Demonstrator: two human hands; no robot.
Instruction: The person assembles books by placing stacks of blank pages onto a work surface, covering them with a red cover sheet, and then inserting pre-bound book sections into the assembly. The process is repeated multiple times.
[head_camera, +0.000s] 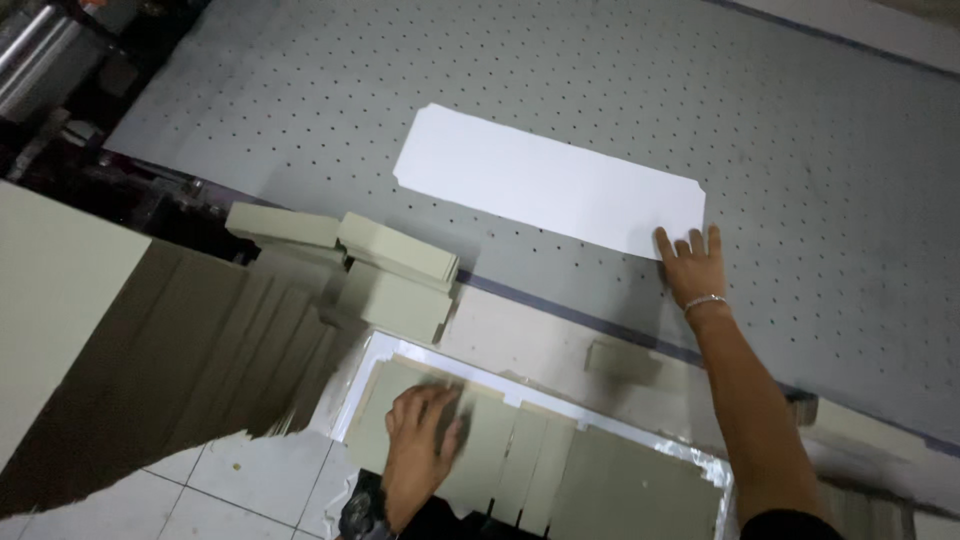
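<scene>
A long white sheet (545, 180) with clipped corners lies flat on the grey perforated table (800, 150). My right hand (692, 268), with a bracelet on the wrist, rests flat on the table with its fingertips on the sheet's near right corner. Lower down, my left hand (420, 440) presses flat on a row of greyish cardboard pieces (560, 470) laid side by side on a white-edged board (440, 365). Neither hand grips anything.
Stacks of pale cardboard strips (385, 260) sit at the table's near edge. A fan of brown-grey boards (190, 350) spreads at the left beside a large pale panel (50, 290). Machine parts (50, 70) stand at the top left. White floor tiles (230, 490) show below.
</scene>
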